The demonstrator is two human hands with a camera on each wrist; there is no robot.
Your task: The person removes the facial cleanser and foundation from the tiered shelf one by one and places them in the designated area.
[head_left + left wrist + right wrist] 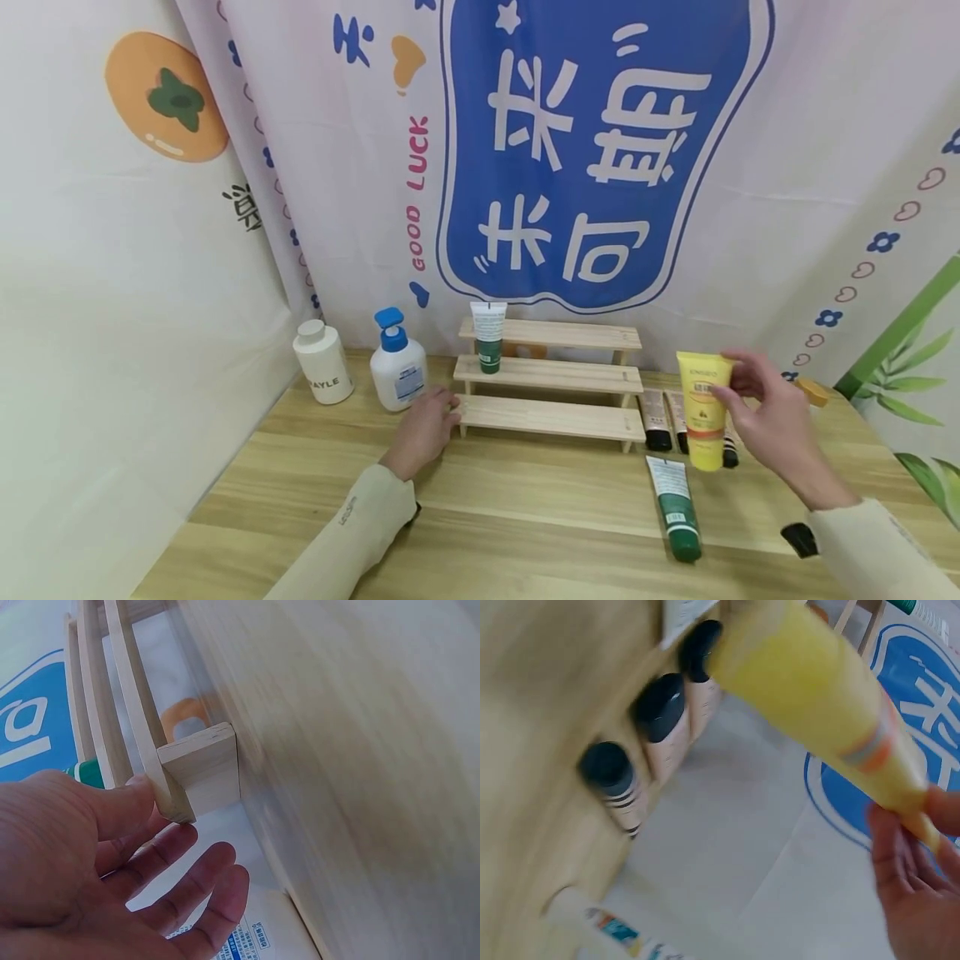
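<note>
My right hand [776, 417] pinches a yellow squeeze tube [703, 417] near its flat end, cap down, over the right side of the table. In the right wrist view the tube [817, 690] slants away from the fingers. My left hand [426, 429] holds the left end of the lowest step of a three-tier wooden rack [551, 417]. Seen from the left wrist, the thumb lies against the step end [169, 791] and the forefinger is under it. A green-and-white tube [489, 337] stands cap down on the rack's middle step, at the left.
Another green-and-white tube [675, 508] lies in front of the rack's right end. Beside the rack lie several black-capped tubes [657, 421], partly behind the yellow one. A white pump bottle [397, 375] and a white bottle [324, 362] stand at the left. A printed curtain [360, 208] hangs behind.
</note>
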